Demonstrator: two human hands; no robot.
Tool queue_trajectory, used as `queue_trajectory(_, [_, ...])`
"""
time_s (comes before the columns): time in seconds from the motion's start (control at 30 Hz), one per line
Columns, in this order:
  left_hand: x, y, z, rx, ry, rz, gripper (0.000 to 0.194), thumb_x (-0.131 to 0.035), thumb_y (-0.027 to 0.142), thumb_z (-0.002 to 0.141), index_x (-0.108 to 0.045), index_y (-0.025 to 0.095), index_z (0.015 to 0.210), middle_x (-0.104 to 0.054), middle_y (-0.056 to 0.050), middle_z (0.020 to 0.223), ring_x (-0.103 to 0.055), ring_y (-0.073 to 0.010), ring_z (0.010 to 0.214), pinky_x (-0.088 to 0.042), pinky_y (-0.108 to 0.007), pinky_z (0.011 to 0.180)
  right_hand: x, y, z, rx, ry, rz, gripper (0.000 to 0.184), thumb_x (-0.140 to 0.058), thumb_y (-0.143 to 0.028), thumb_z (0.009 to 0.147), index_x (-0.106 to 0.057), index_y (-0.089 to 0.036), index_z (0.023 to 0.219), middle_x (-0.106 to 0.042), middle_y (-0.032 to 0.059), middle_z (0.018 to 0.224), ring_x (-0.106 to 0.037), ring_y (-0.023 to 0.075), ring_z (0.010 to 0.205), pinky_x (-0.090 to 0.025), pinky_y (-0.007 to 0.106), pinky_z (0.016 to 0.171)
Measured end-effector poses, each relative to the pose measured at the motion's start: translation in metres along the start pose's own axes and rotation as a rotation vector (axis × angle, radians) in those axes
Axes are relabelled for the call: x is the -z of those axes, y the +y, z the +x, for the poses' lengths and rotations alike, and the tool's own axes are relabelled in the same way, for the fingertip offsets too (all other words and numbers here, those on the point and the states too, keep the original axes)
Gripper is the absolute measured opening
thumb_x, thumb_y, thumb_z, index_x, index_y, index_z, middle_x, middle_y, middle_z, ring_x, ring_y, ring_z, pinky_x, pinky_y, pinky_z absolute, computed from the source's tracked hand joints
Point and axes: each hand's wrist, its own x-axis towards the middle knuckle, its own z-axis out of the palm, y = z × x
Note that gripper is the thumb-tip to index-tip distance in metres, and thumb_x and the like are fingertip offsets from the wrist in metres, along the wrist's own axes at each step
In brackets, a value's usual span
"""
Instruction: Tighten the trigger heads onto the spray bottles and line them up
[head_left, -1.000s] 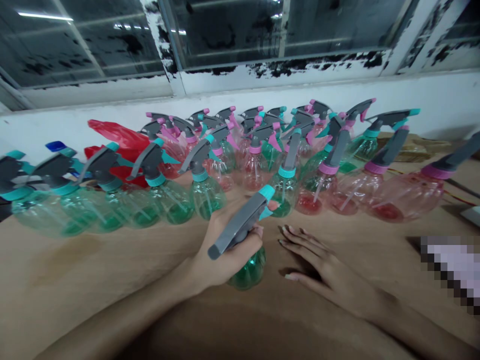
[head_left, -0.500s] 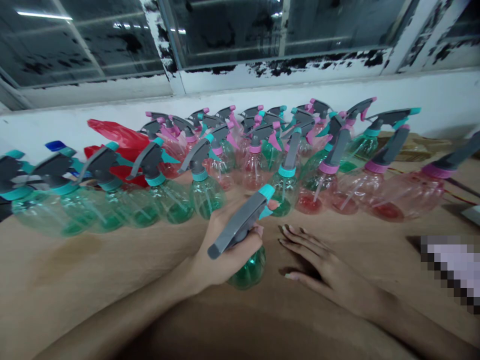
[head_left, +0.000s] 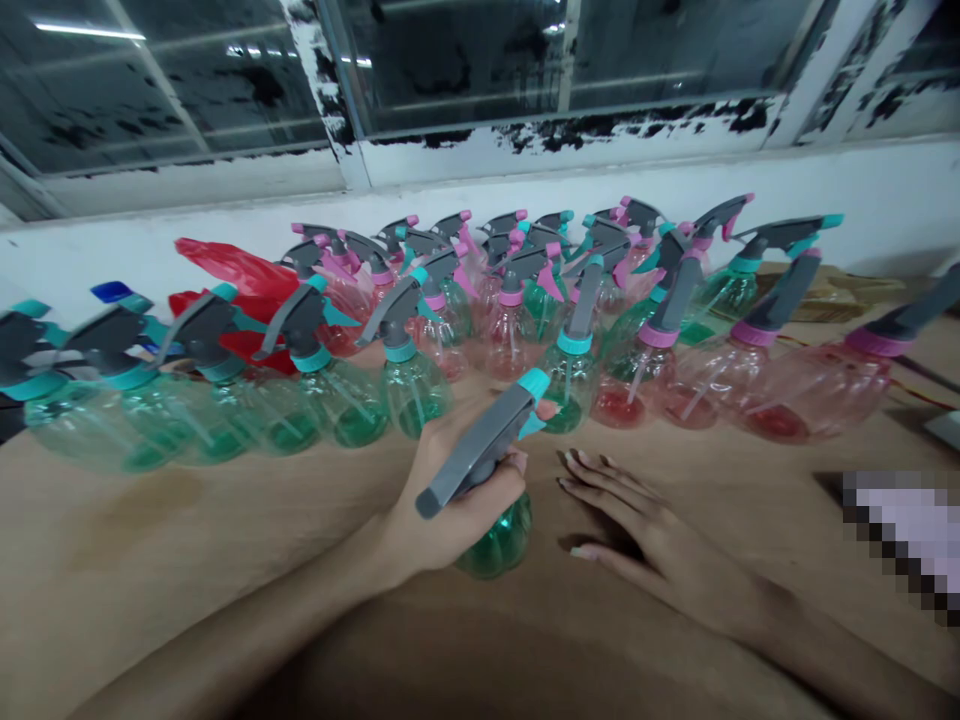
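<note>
My left hand [head_left: 465, 500] is wrapped round the neck of a green spray bottle [head_left: 501, 545], whose grey head with turquoise nozzle points away to the upper right. The bottle's collar is hidden by my fingers. Flat on the table, just right of that bottle, rests my right hand [head_left: 637, 525], fingers stretched out and holding nothing. Beyond my hands, a row of green spray bottles [head_left: 352, 400] with turquoise collars runs to the left. Pink spray bottles [head_left: 694, 390] with magenta collars stand to the right.
More spray bottles [head_left: 510, 320], pink and green mixed, crowd the back of the wooden table [head_left: 300, 560]. A red plastic bag [head_left: 240, 280] lies behind the left row. At the right are a brown package [head_left: 825, 290] and a blurred pale object [head_left: 907, 530]. A white wall with windows rises behind.
</note>
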Motion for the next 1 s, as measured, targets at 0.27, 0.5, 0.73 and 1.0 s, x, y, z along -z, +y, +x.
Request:
queue_trajectory(0.27, [-0.0002, -0.0019, -0.0005, 0.006, 0.01, -0.016, 0.027, -0.049, 0.015, 0.072, -0.062, 0.023, 0.093, -0.064, -0.002, 0.083, -0.06, -0.0178, 0.076, -0.051, -0.03, 0.071, -0.0029, 0.0026, -0.0002, 0.015, 0.026, 0.03, 0.056, -0.049, -0.044, 0.086, -0.035, -0.025, 0.137, -0.039, 0.0035, 0.142, -0.031, 0.023, 0.132, -0.03, 0.048, 0.107])
queue_trajectory(0.5, [0.0006, -0.0017, -0.0002, 0.012, 0.007, -0.016, 0.027, -0.049, 0.015, 0.072, -0.063, 0.024, 0.093, -0.064, -0.002, 0.086, -0.06, -0.018, 0.079, -0.051, -0.03, 0.072, -0.0019, 0.0002, -0.0004, -0.01, 0.002, -0.005, 0.055, -0.047, -0.046, 0.086, -0.037, -0.024, 0.135, -0.038, 0.0018, 0.143, -0.029, 0.0207, 0.133, -0.029, 0.045, 0.109])
queue_trajectory(0.73, [0.0014, 0.0007, 0.0005, 0.035, -0.008, -0.033, 0.024, -0.048, 0.014, 0.072, -0.062, 0.023, 0.088, -0.062, -0.001, 0.082, -0.059, -0.0171, 0.075, -0.049, -0.03, 0.072, -0.0025, 0.0003, -0.0002, -0.003, 0.024, 0.022, 0.055, -0.049, -0.045, 0.086, -0.037, -0.025, 0.135, -0.039, 0.0034, 0.142, -0.031, 0.0227, 0.132, -0.03, 0.047, 0.107])
queue_trajectory(1.0, [0.0097, 0.0005, -0.0035, 0.097, -0.123, 0.017, 0.029, -0.046, 0.016, 0.071, -0.061, 0.025, 0.094, -0.057, 0.001, 0.071, -0.053, -0.0169, 0.064, -0.045, -0.03, 0.063, -0.0021, 0.0001, -0.0006, 0.013, 0.039, 0.016, 0.054, -0.049, -0.043, 0.086, -0.037, -0.024, 0.136, -0.04, 0.0036, 0.142, -0.031, 0.0222, 0.132, -0.031, 0.046, 0.107])
